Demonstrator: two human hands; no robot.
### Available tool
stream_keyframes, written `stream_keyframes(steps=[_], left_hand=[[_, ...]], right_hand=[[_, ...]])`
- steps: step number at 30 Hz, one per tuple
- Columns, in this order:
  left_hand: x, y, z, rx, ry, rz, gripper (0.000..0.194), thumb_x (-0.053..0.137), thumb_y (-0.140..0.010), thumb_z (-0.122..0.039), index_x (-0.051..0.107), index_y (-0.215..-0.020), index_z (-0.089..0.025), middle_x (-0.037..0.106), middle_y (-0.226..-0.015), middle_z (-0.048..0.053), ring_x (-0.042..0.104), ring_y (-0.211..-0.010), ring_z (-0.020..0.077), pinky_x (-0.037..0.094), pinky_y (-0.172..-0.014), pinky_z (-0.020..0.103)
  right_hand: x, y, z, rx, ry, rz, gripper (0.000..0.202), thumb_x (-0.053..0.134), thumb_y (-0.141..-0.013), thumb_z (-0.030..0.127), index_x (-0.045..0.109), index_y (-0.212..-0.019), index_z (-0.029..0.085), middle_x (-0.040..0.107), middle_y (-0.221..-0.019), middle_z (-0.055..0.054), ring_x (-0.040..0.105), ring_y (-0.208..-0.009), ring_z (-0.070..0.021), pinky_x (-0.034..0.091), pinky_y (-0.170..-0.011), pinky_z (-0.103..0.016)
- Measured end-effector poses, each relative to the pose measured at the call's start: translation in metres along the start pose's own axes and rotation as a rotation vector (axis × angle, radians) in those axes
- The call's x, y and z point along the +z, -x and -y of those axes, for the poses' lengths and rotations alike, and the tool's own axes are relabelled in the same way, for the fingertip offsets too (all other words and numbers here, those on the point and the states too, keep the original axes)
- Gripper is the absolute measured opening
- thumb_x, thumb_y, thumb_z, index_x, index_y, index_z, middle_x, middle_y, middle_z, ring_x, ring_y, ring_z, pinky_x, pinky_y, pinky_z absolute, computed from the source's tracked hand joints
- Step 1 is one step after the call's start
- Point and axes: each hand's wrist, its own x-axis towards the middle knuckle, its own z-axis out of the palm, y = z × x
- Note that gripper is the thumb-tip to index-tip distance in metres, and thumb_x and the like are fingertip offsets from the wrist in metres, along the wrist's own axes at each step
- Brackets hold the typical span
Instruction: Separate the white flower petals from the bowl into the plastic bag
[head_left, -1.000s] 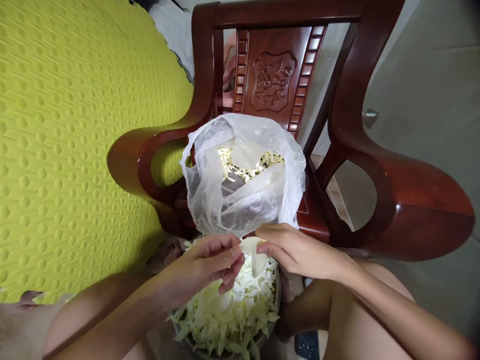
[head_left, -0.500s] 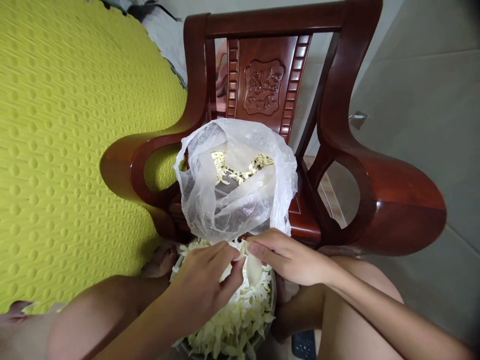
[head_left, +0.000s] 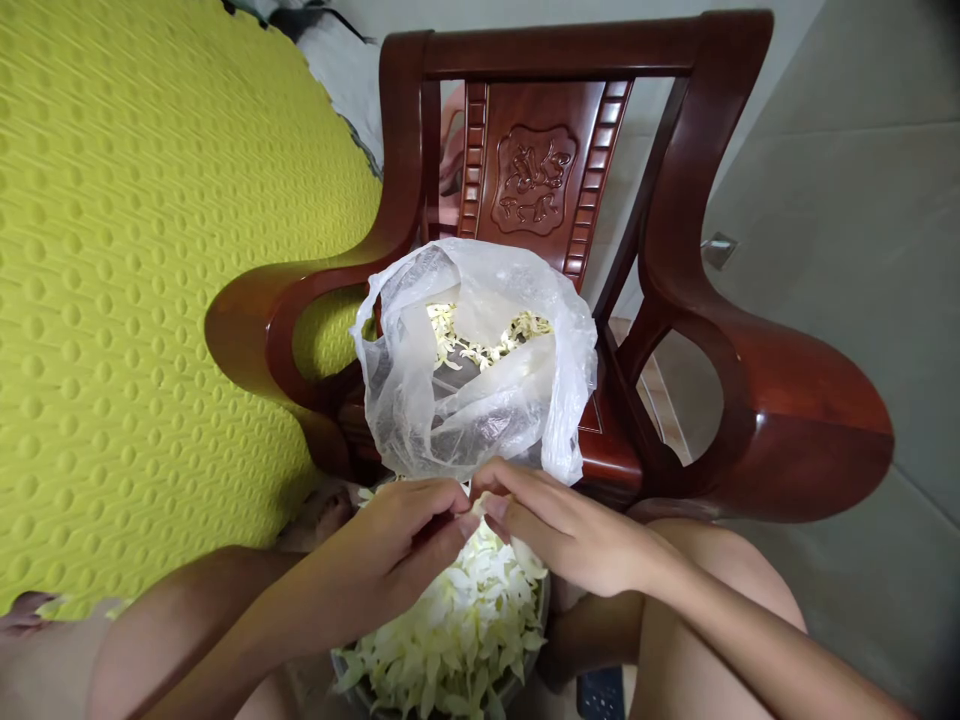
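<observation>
My left hand (head_left: 409,535) and my right hand (head_left: 559,525) meet fingertip to fingertip over a round basin. Between them a small white flower (head_left: 482,503) is pinched, mostly hidden by the fingers. A pale petal shows beneath my right hand's fingers. The basin (head_left: 541,640) below is heaped with white, slightly greenish flowers (head_left: 450,640). Just beyond my hands, a translucent white plastic bag (head_left: 495,420) stands with its mouth wide. Inside it lie scattered yellowish-white flower pieces (head_left: 487,352).
The bag rests on the seat of a dark red wooden chair (head_left: 540,50) with broad curved armrests. A yellow bumpy foam mat (head_left: 150,250) fills the left. Grey tiled wall (head_left: 840,230) is at the right. My bare legs flank the basin; a dark slipper (head_left: 600,695) lies below.
My hands have come closer together, the fingers now touching around the flower. The right fingers have curled further over it. The view has shifted slightly; bag and chair stay in place.
</observation>
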Motion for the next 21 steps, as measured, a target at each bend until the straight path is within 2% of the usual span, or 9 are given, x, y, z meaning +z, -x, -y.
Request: stream_keyframes(steps=[3, 6, 9, 11, 14, 17, 21], left_hand=[[0.002, -0.001, 0.000, -0.064, 0.115, -0.064, 0.031, 0.044, -0.096, -0.039, 0.050, -0.074, -0.018, 0.044, -0.065, -0.004, 0.038, -0.060, 0.0101, 0.031, -0.055, 0.023], [0.013, -0.005, -0.004, -0.181, 0.416, -0.187, 0.034, 0.049, -0.091, -0.048, 0.052, -0.077, -0.018, 0.038, -0.059, -0.006, 0.033, -0.055, 0.0093, 0.028, -0.050, 0.023], [0.028, -0.007, -0.008, -0.198, 0.655, -0.310, 0.036, 0.055, -0.087, -0.054, 0.052, -0.079, -0.018, 0.039, -0.055, -0.008, 0.034, -0.051, 0.0084, 0.030, -0.048, 0.021], [0.035, -0.007, -0.009, -0.157, 0.669, -0.401, 0.036, 0.058, -0.085, -0.054, 0.052, -0.079, -0.019, 0.041, -0.057, -0.007, 0.037, -0.051, 0.0086, 0.032, -0.048, 0.021], [0.039, -0.007, -0.007, -0.098, 0.572, -0.506, 0.034, 0.056, -0.088, -0.051, 0.054, -0.079, -0.019, 0.043, -0.059, -0.006, 0.038, -0.053, 0.0091, 0.034, -0.049, 0.021], [0.037, -0.009, -0.004, -0.107, 0.562, -0.499, 0.037, 0.055, -0.088, -0.053, 0.054, -0.075, -0.018, 0.040, -0.057, -0.006, 0.034, -0.051, 0.0083, 0.031, -0.047, 0.020], [0.039, -0.012, -0.003, -0.259, 0.736, -0.439, 0.047, 0.054, -0.084, -0.063, 0.048, -0.069, -0.019, 0.032, -0.051, -0.009, 0.025, -0.045, 0.0066, 0.021, -0.042, 0.019]], right_hand=[[0.006, -0.004, -0.001, -0.045, 0.034, -0.079, 0.027, 0.031, -0.104, 0.034, 0.047, -0.088, 0.020, 0.049, -0.077, 0.001, 0.048, -0.072, -0.0139, 0.038, -0.067, -0.028], [0.010, -0.010, -0.004, -0.082, 0.027, -0.185, 0.027, 0.037, -0.103, 0.034, 0.047, -0.082, 0.020, 0.048, -0.074, 0.002, 0.047, -0.069, -0.0133, 0.036, -0.065, -0.027], [0.017, -0.012, -0.004, -0.066, -0.017, -0.305, 0.030, 0.033, -0.104, 0.034, 0.042, -0.078, 0.021, 0.044, -0.069, 0.003, 0.044, -0.063, -0.0121, 0.033, -0.061, -0.027], [0.022, -0.013, -0.002, -0.052, -0.028, -0.326, 0.030, 0.030, -0.104, 0.034, 0.038, -0.078, 0.021, 0.042, -0.068, 0.004, 0.042, -0.060, -0.0120, 0.032, -0.058, -0.026], [0.030, -0.014, 0.001, -0.037, -0.021, -0.329, 0.030, 0.027, -0.104, 0.035, 0.036, -0.079, 0.022, 0.041, -0.067, 0.004, 0.041, -0.060, -0.0125, 0.030, -0.057, -0.027], [0.035, -0.016, 0.001, -0.043, -0.044, -0.390, 0.033, 0.025, -0.105, 0.035, 0.035, -0.077, 0.022, 0.039, -0.066, 0.004, 0.040, -0.059, -0.0126, 0.030, -0.058, -0.027], [0.039, -0.018, -0.002, -0.061, -0.056, -0.459, 0.033, 0.026, -0.104, 0.034, 0.034, -0.075, 0.022, 0.037, -0.064, 0.004, 0.038, -0.058, -0.0124, 0.029, -0.057, -0.027]])
